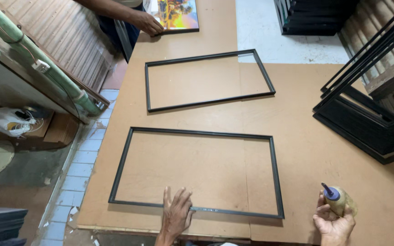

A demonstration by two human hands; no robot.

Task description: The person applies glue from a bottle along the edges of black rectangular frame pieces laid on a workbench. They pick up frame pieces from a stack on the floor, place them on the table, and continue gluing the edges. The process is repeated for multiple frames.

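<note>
The left hand [176, 214] lies flat, fingers spread, pressing the near rail of a thin black rectangular frame [273, 168] whose long axis runs left to right. Well to its right, the right hand [334, 223] grips a tan glue bottle [341, 200], its blue nozzle pointing up-left.

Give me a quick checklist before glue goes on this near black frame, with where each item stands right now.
1. Near black frame lying flat on the brown board: ok.
2. Left hand pressing the frame's near rail: ok.
3. Right hand holding the glue bottle, nozzle up: ok.
4. Nozzle open or capped: cannot tell.
5. Far black frame apart from the near one: ok.
6. Other person's hand on the colourful picture, away from both frames: ok.
</note>
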